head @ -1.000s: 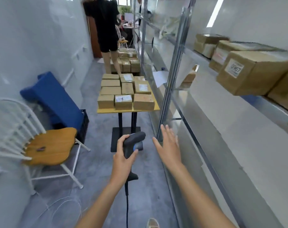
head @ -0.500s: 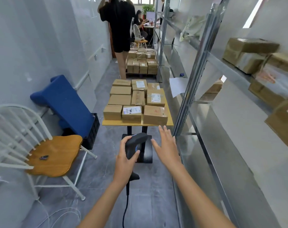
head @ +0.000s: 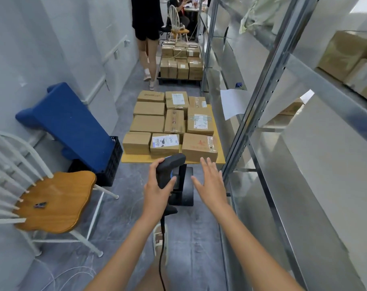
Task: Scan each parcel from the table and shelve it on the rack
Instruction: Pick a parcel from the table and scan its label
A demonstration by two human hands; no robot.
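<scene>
I am looking down a narrow aisle, and most of the job is lying ahead of me. The parcels [head: 170, 124] are sitting in a tight block on the yellow desk [head: 220, 156], roughly a dozen cartons, some showing white labels on top. Only a few brown boxes [head: 347, 59] are resting on the upper shelf of the metal rack [head: 268, 85] at my right, while the rack's lower shelves are showing mostly bare steel, so I am judging the shelving as barely begun.

My left hand [head: 157, 191] is gripping the black scanner [head: 170, 168], fingers wrapped round its handle, its cable trailing down toward the floor, its head just short of the desk's near edge. My right hand [head: 212, 184] is hanging open with fingers spread wide, holding nothing, a little short of the nearest carton. I am judging the next step to be taking a front-row parcel and scanning it.

The floor is grey and mottled. On the left a white chair [head: 52, 198] with a wooden seat is standing beside a blue cushion [head: 69, 122] leaning on a black crate. Further along, another person [head: 148, 28] is standing next to a second stack of cartons [head: 181, 61] on a low platform. A loose sheet of paper [head: 233, 102] is hanging off the rack near the desk.
</scene>
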